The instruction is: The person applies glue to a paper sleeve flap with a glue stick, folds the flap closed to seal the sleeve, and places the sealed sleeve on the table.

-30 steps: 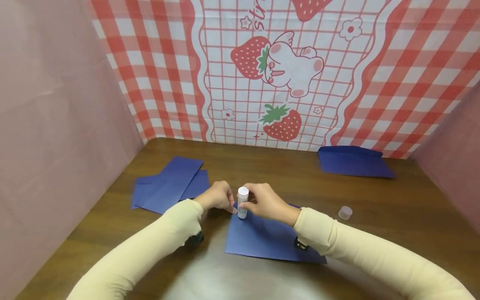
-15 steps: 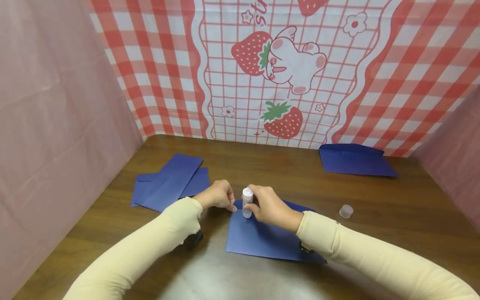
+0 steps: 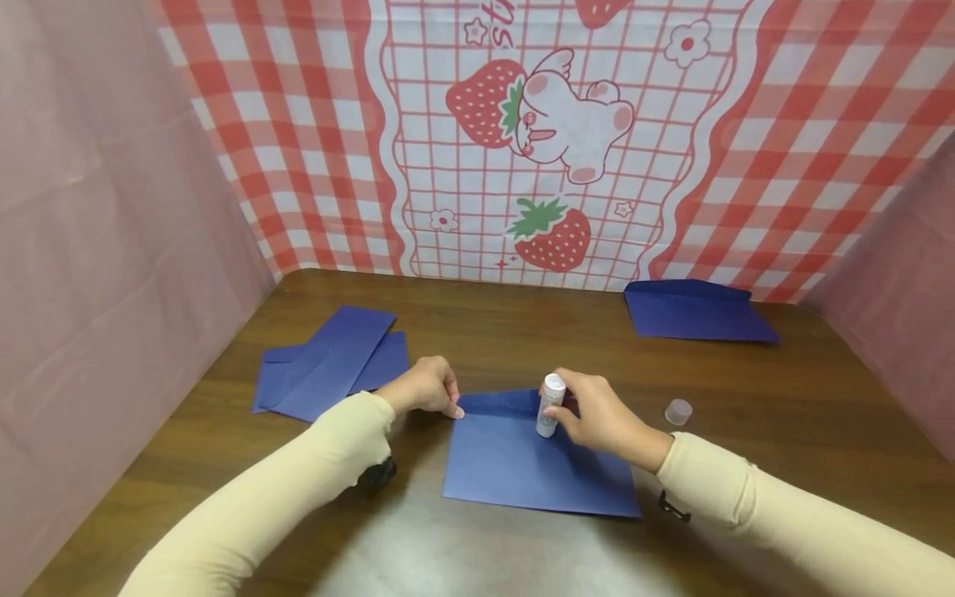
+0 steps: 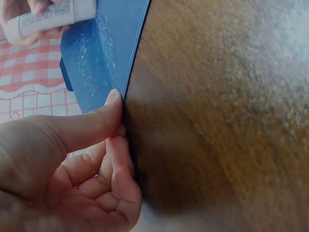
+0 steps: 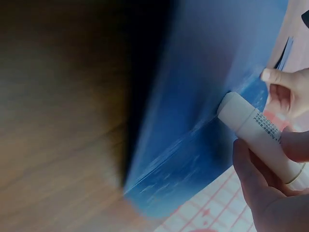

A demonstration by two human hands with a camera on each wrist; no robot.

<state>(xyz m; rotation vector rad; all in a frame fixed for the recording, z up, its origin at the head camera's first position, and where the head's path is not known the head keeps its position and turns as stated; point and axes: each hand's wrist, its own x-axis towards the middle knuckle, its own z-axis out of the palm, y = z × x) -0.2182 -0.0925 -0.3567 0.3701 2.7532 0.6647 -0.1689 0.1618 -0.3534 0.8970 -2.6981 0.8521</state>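
Observation:
A blue envelope lies on the table with its darker flap folded out toward the back. My left hand pinches the envelope's left corner near the fold between thumb and fingers. In my right hand is a white glue stick, gripped upright with its lower end against the envelope near the fold line. Whitish glue streaks show on the flap in the left wrist view. The right wrist view shows the glue stick touching the envelope along the crease.
A clear cap lies on the wooden table to the right. Several blue envelopes overlap at the left. Another blue envelope with a raised flap lies at the back right, near the checked cloth.
My right hand has slid the glue stick rightward from the left corner to around the middle of the fold. The left hand still holds the corner.

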